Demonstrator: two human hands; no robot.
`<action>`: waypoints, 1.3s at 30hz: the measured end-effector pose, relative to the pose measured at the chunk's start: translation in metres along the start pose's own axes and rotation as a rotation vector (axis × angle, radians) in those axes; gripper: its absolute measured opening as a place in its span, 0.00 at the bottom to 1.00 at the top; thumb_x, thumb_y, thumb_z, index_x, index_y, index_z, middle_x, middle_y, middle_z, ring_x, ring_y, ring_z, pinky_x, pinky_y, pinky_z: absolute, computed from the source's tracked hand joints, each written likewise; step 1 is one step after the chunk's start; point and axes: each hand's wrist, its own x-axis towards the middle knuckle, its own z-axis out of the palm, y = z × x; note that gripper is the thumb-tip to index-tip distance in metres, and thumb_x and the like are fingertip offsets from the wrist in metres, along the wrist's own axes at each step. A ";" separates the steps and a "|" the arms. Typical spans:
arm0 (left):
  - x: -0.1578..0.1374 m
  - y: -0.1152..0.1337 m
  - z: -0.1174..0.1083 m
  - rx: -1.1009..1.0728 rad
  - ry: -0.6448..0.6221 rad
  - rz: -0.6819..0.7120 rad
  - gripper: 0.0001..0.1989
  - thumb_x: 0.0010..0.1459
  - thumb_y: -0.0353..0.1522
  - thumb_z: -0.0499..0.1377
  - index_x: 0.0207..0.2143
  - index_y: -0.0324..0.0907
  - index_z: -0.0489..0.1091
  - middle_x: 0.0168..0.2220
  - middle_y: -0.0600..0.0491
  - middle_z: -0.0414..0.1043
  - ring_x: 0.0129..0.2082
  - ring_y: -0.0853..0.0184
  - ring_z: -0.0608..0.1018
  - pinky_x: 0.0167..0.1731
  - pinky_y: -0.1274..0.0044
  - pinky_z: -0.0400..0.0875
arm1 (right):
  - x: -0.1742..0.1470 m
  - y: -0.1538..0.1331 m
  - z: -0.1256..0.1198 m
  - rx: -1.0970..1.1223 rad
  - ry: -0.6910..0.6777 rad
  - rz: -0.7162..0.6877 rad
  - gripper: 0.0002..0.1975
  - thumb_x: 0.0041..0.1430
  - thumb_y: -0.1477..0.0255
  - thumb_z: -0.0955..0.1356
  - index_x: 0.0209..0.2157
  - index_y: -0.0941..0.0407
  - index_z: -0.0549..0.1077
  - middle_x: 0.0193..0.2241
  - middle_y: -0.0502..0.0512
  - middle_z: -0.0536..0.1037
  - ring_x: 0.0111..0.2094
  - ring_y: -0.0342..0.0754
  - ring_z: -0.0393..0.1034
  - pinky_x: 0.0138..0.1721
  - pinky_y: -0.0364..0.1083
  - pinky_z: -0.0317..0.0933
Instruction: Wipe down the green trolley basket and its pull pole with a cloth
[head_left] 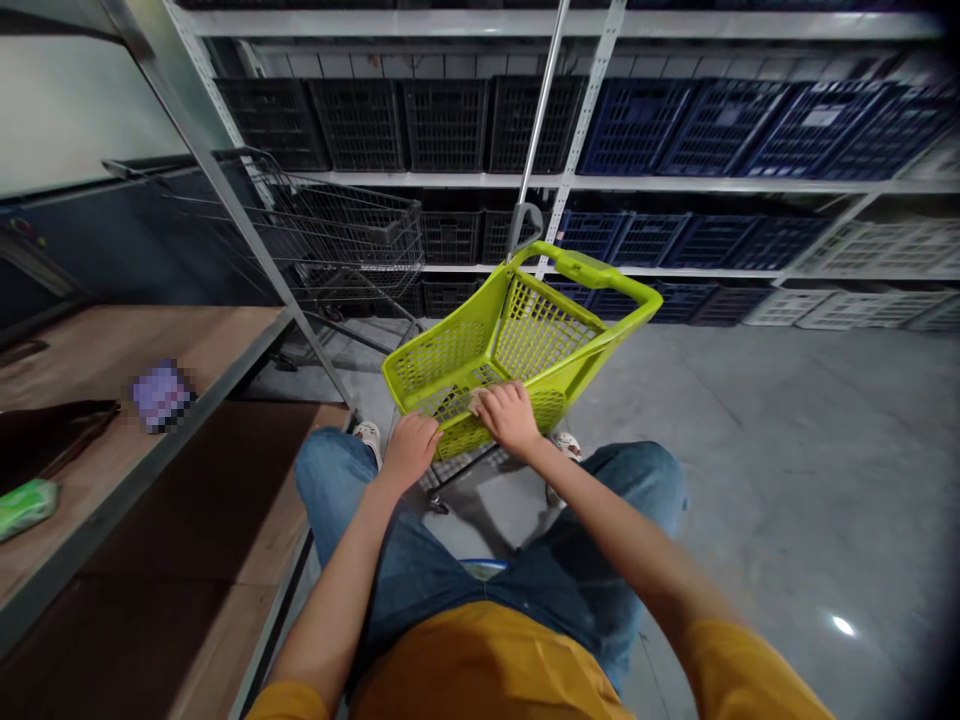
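Observation:
A lime-green plastic shopping cart (551, 325) stands on the floor between my knees, its handle pointing away and to the right. My left hand (411, 448) curls over the near left corner of the basket rim. Farther right along the same near rim, my right hand (510, 415) is closed around a small crumpled pale cloth (476, 400), pressing it against the edge. Only a bit of the cloth shows past the fingers. Through the perforated basket walls I see an open interior and part of the wheeled frame below.
To my left is a metal-framed wooden shelf (255, 325) with a green packet (28, 507) and a blurred purple item (161, 395). A dark wire shopping cart (352, 225) stands behind it. Racks of black crates (446, 125) and blue crates (637, 125) line the back. A metal pole (544, 100) rises behind the green cart.

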 end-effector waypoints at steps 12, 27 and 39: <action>-0.006 -0.010 -0.003 -0.035 0.058 0.042 0.09 0.68 0.34 0.51 0.35 0.44 0.68 0.32 0.51 0.71 0.36 0.61 0.73 0.54 0.65 0.66 | -0.006 0.149 -0.049 -0.276 -0.124 -0.081 0.14 0.62 0.68 0.65 0.46 0.60 0.72 0.43 0.64 0.75 0.46 0.56 0.64 0.54 0.55 0.53; -0.004 -0.005 -0.005 -0.031 0.019 0.001 0.10 0.68 0.35 0.51 0.33 0.44 0.67 0.30 0.52 0.69 0.35 0.61 0.72 0.52 0.66 0.66 | -0.002 0.003 0.015 0.034 0.155 0.180 0.11 0.63 0.72 0.61 0.42 0.55 0.72 0.40 0.60 0.74 0.45 0.56 0.63 0.64 0.61 0.50; -0.008 -0.006 -0.010 -0.080 0.035 0.034 0.09 0.67 0.34 0.53 0.32 0.44 0.66 0.29 0.53 0.69 0.34 0.62 0.73 0.52 0.66 0.68 | -0.005 0.100 -0.034 -0.158 -0.161 -0.177 0.11 0.61 0.70 0.66 0.44 0.59 0.73 0.40 0.62 0.76 0.45 0.56 0.65 0.54 0.54 0.56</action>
